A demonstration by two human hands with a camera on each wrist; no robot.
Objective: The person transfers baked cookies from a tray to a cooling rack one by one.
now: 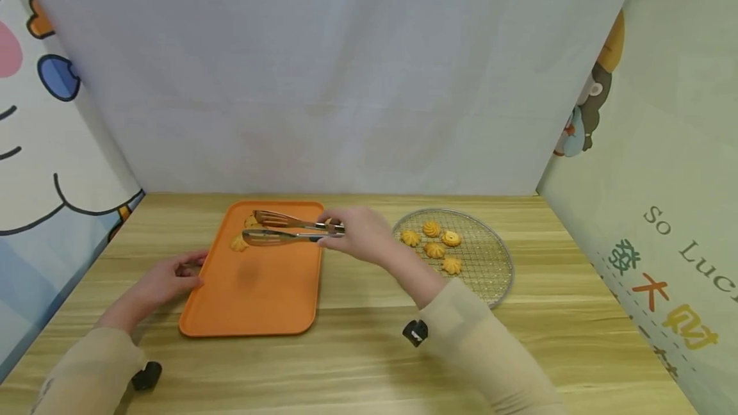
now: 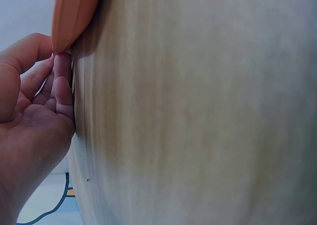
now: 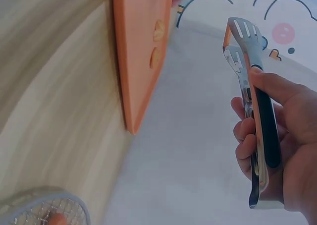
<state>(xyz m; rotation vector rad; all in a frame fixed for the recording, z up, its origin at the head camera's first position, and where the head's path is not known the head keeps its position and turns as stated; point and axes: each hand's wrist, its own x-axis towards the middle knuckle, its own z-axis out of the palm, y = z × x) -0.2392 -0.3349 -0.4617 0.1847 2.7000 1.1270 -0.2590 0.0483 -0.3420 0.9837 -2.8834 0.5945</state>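
Observation:
My right hand [image 1: 360,232] grips metal food tongs [image 1: 288,228] with dark handle grips, held above the far half of an orange tray [image 1: 259,293]. In the right wrist view, the tongs' slotted tips [image 3: 242,39] stand a little apart and no cookie shows between them. Two piped cookies lie on the tray, a star-shaped one [image 1: 238,243] and another [image 1: 250,221] partly hidden behind the tongs in the head view. At the tray's left edge, my left hand [image 1: 167,284] pinches the rim between thumb and fingers, plainest in the left wrist view.
Right of the tray, a round wire-mesh rack [image 1: 484,268] bears several golden cookies [image 1: 434,250]; my right forearm covers part of its near left side. Both stand on a wood-grain table [image 1: 357,364]. A pale cloth [image 1: 346,82] rises behind, with printed panels at both sides.

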